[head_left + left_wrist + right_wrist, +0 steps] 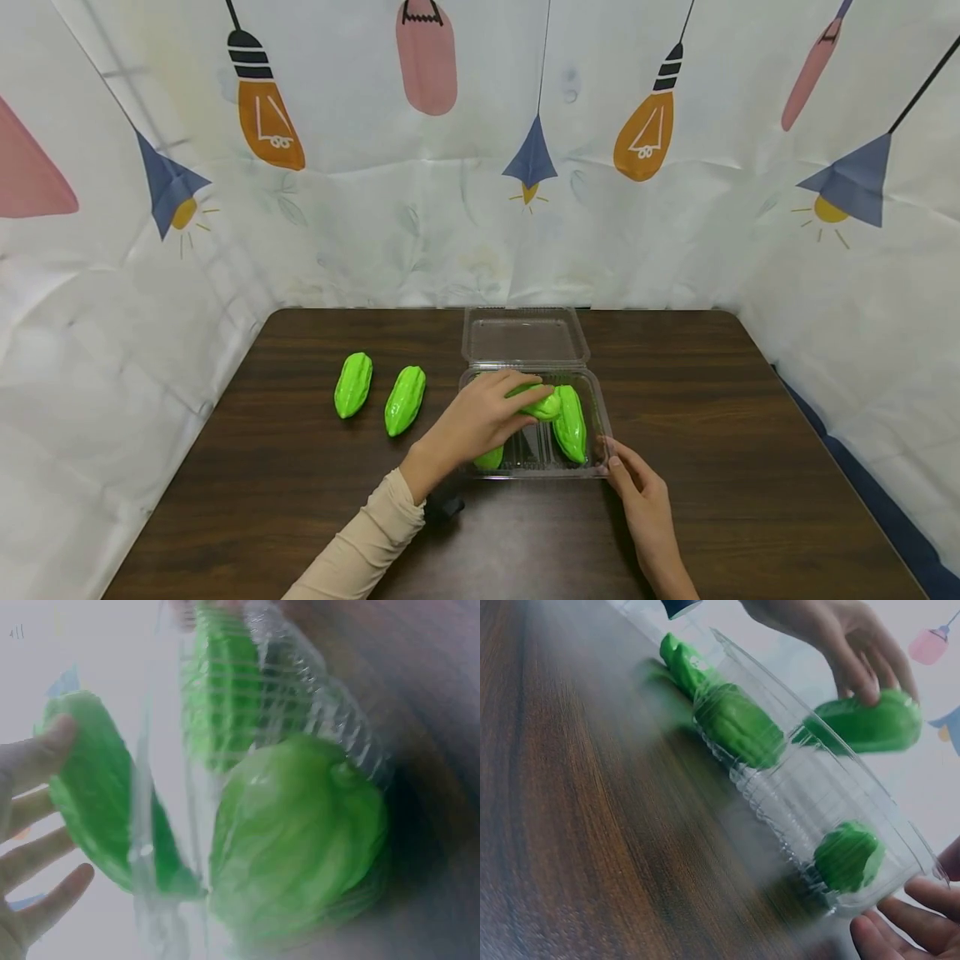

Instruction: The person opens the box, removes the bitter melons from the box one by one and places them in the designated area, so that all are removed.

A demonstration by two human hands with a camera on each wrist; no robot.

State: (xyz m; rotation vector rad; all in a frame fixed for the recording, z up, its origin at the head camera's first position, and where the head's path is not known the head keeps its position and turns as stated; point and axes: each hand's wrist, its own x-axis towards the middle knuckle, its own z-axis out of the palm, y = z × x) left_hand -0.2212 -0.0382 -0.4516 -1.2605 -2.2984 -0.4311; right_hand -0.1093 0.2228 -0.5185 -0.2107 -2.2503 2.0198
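My left hand (pixel 487 412) pinches a ridged, bright green gourd (pixel 546 406) between thumb and fingers, over a clear plastic clamshell container (pixel 602 404). In the right wrist view this held gourd (pixel 870 724) hangs tilted above the container's rim. Inside the container, one gourd (pixel 570 427) lies lengthwise at the right side. Another gourd (pixel 490 458) is at the left, mostly covered by my left hand and forearm. My right hand (pixel 648 508) grips the container's front right corner, with thumb and fingers at the wall.
Two more green gourds lie on the dark wooden table (pixel 712 400) left of the container, one farther left (pixel 352 385) and one nearer (pixel 405 401). The container's lid (pixel 525 336) is folded back toward the table's far edge. A patterned white curtain (pixel 360 233) surrounds the table.
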